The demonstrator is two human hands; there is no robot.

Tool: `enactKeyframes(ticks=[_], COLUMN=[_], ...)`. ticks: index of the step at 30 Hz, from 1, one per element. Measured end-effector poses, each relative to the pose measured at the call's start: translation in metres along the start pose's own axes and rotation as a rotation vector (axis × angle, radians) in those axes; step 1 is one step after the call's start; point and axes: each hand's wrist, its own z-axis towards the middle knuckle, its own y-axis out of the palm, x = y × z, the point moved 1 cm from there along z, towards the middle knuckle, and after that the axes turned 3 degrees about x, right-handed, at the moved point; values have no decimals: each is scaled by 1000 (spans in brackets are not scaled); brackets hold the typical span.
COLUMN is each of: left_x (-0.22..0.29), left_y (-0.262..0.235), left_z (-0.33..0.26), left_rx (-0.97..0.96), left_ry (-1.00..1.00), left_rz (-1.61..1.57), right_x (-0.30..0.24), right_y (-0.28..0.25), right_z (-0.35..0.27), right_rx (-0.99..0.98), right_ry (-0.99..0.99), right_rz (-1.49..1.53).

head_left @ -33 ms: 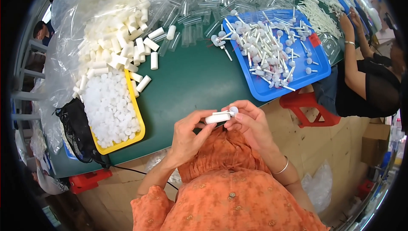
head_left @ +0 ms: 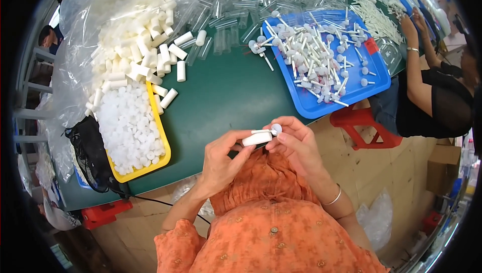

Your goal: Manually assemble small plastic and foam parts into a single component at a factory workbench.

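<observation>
At the far left a black bag lay beside a yellow tray heaped with small white caps, and above it white tubes spilled from a clear plastic bag onto the green table. Near the table's front edge, the left hand was closed around a short white tube, held level over the lap. The right hand pinched a thin white stick with a round cap at the tube's right end, fingers curled. Further right sat a blue tray of such sticks, then another person's arm.
</observation>
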Motion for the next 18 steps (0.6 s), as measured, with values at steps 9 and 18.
enactKeyframes(ticks=[9,18], left_x=[4,13], left_y=[-3,18], left_z=[7,-1], left_rx=[-73,-92], left_ry=[85,-311], left_rz=[262,-232], right_x=[-3,3], right_y=[-4,-2], right_z=[-10,-10], right_rx=[-31,-28], right_ry=[-122,-166], right_rz=[-311,-383])
